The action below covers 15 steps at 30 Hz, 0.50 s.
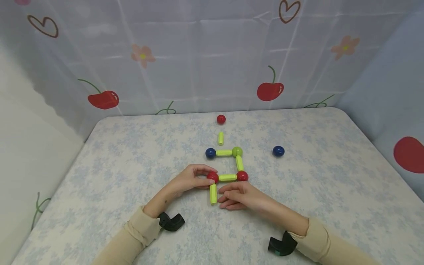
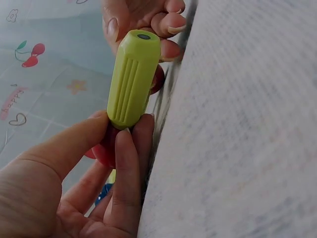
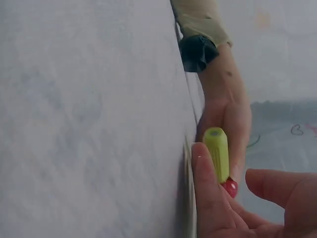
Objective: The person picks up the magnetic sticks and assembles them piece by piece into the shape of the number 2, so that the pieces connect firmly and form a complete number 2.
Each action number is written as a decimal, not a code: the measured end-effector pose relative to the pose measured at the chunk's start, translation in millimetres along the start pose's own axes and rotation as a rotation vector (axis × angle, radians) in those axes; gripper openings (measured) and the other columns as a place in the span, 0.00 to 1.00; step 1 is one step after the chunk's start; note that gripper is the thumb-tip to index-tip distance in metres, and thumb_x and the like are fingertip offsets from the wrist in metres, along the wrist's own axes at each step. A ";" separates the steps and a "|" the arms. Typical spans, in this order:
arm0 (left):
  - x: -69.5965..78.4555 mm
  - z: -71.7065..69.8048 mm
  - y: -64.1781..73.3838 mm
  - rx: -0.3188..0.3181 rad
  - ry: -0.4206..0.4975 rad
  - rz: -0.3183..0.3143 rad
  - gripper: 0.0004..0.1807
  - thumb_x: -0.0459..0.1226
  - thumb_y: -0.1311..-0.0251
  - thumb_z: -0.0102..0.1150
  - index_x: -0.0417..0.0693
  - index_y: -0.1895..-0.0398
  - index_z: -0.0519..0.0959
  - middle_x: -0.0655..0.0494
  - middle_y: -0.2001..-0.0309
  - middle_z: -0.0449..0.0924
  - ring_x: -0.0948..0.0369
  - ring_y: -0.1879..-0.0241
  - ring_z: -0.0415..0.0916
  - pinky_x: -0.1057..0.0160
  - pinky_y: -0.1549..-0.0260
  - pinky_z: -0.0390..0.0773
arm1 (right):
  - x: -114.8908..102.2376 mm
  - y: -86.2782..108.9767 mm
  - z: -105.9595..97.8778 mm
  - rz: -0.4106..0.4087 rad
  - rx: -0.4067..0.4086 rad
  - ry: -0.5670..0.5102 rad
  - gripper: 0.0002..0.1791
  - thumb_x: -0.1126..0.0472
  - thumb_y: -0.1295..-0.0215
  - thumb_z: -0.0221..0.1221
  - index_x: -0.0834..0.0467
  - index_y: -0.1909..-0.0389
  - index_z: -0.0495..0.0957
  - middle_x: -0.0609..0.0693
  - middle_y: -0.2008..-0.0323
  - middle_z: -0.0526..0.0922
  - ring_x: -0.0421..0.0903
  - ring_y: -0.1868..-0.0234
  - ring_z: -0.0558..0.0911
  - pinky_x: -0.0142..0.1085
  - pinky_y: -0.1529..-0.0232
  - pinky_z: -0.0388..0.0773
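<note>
My left hand (image 1: 190, 180) grips a red ball (image 1: 212, 177) between thumb and fingers. From that ball a yellow-green rod (image 1: 213, 195) points toward me, its free end bare, with a dark dot on it in the left wrist view. Another rod (image 1: 228, 177) links the held ball to a second red ball (image 1: 242, 176). Further on, a rod (image 1: 239, 163) runs up to a green ball (image 1: 237, 151), and one more rod (image 1: 224, 152) ends at a blue ball (image 1: 210, 153). My right hand (image 1: 236, 195), fingers loosely bent and holding nothing, is just right of the near rod.
Beyond the joined pieces lie a loose yellow-green rod (image 1: 221, 138) and a loose red ball (image 1: 221, 119). A loose blue ball (image 1: 278, 151) sits to the right. The patterned tabletop (image 1: 149, 143) meets a printed curtain (image 1: 198, 66) at the back.
</note>
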<state>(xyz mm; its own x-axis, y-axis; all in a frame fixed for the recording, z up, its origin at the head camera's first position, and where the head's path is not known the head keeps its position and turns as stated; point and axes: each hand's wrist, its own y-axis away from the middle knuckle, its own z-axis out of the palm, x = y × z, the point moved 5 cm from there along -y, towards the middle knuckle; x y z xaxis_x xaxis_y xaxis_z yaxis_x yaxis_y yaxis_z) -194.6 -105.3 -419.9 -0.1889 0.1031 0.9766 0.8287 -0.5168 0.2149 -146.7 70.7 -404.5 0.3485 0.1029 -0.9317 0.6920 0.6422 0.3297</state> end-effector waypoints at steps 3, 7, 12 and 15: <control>1.9 -0.1 0.2 0.001 0.010 -0.002 0.21 0.30 0.44 0.64 0.33 0.47 0.75 0.44 0.54 0.77 0.54 0.57 0.78 0.57 0.59 0.77 | -14.8 10.8 -18.7 -0.091 0.040 0.133 0.18 0.64 0.29 0.50 0.75 0.46 0.69 0.64 0.57 0.80 0.54 0.57 0.81 0.42 0.56 0.77; 3.2 -0.7 0.8 0.002 0.033 -0.018 0.21 0.29 0.44 0.63 0.33 0.46 0.74 0.44 0.53 0.77 0.54 0.57 0.78 0.57 0.59 0.77 | -40.4 23.2 -55.5 -0.240 0.240 0.357 0.16 0.64 0.30 0.51 0.72 0.48 0.73 0.63 0.57 0.80 0.54 0.60 0.81 0.42 0.61 0.79; 2.7 -0.2 1.0 0.004 0.038 -0.029 0.21 0.28 0.44 0.63 0.34 0.46 0.74 0.44 0.53 0.76 0.54 0.57 0.78 0.57 0.58 0.77 | -59.9 36.1 -113.5 -0.347 0.630 0.584 0.17 0.59 0.30 0.52 0.64 0.46 0.74 0.60 0.52 0.77 0.53 0.60 0.76 0.37 0.69 0.75; 1.0 0.9 0.0 -0.001 0.036 -0.029 0.21 0.29 0.44 0.63 0.34 0.46 0.74 0.44 0.52 0.76 0.54 0.56 0.78 0.57 0.58 0.77 | -59.3 41.8 -144.2 -0.308 0.805 0.606 0.19 0.56 0.30 0.52 0.62 0.44 0.73 0.59 0.48 0.73 0.52 0.57 0.72 0.39 0.69 0.72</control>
<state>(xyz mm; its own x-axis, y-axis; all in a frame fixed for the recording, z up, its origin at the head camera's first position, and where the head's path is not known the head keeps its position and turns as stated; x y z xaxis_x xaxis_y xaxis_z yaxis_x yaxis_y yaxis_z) -194.3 -104.5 -419.0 -0.2313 0.0876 0.9689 0.8224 -0.5145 0.2428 -229.6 201.0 -357.4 -0.1343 0.5265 -0.8395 0.9900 0.0339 -0.1371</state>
